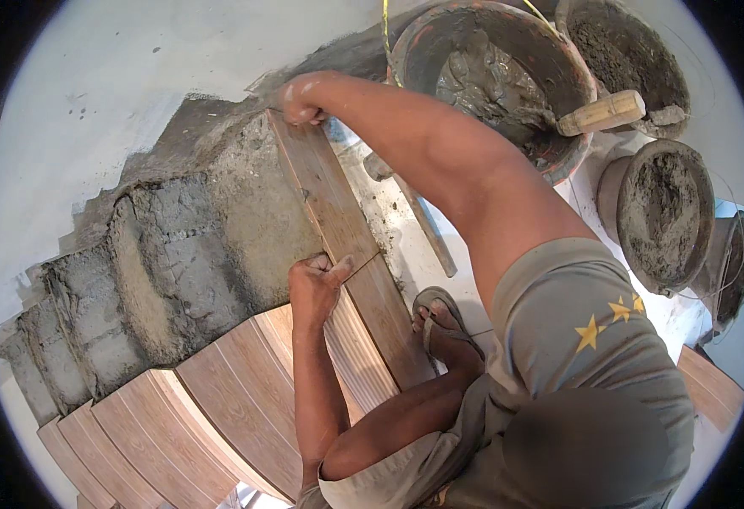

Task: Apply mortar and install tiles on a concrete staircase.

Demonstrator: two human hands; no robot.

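Note:
A long wood-look plank (304, 174) lies across the bare cement step (253, 212), meeting a second plank (384, 331) end to end. My right hand (304, 102) curls its fingers round the far end of the first plank. My left hand (321, 280) has its fingers bent round that plank's near end at the joint, thumb on top. My right arm reaches over the white floor, where a narrow bar (427, 233) lies partly hidden beside the planks. My sandalled foot (440, 327) rests beside the second plank.
Wood-look treads (219, 390) curve down to the lower left beside rough cement steps (160, 271) and a white wall (83, 102). A large bucket of wet mortar (490, 68) with a wooden-handled tool (601, 110) stands at the top right, near more cement-crusted buckets (664, 212).

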